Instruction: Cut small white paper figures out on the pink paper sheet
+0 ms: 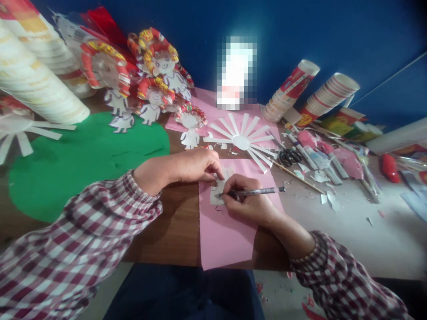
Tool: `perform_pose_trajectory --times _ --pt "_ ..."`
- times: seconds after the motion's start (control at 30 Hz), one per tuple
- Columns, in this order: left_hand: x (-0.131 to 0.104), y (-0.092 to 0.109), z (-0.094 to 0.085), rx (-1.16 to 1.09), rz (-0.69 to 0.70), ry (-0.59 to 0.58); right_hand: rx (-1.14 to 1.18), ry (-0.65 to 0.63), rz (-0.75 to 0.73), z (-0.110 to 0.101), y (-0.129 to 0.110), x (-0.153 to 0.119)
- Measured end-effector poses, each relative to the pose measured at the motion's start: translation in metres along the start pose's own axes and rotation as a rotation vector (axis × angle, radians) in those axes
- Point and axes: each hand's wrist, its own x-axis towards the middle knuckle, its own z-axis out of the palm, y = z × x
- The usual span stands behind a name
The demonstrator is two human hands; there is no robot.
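Note:
My right hand (248,200) is closed round a pen (271,190), a slim dark gel type by its look. Its tip meets a small piece of white paper (216,200). With bent fingers and thumb, my left hand (196,166) holds that piece down at its upper edge. Beneath both hands lies a sheet of pink paper (227,244), reaching to the table's front edge. Some dark strokes show near the white piece's lower edge; the rest of its drawing is hidden by my fingers.
A cut-open paper cup (240,142) with spread strips lies beyond my hands. Green paper (83,169) is left. Drawn paper figures (150,111) with red-and-yellow rings stand behind. Scissors (289,156), markers (312,158), a thin stick (296,176) and stacked cups (328,98) are right.

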Motion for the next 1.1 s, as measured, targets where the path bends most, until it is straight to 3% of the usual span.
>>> perform_pose_trajectory --times 0.23,0.5,0.73,1.1 --pt "-0.002 0.000 0.001 -0.045 0.017 0.025 0.428 0.182 0.123 -0.010 0.008 0.002" --pt "-0.007 0.007 -0.001 -0.144 -0.083 -0.018 0.645 0.441 0.109 -0.031 0.011 0.014" --pt "-0.011 -0.002 -0.005 -0.240 0.028 0.033 0.754 0.490 0.076 -0.039 0.015 0.018" --pt "-0.008 -0.009 0.003 -0.460 -0.132 0.340 0.826 0.541 0.103 -0.044 0.015 0.022"
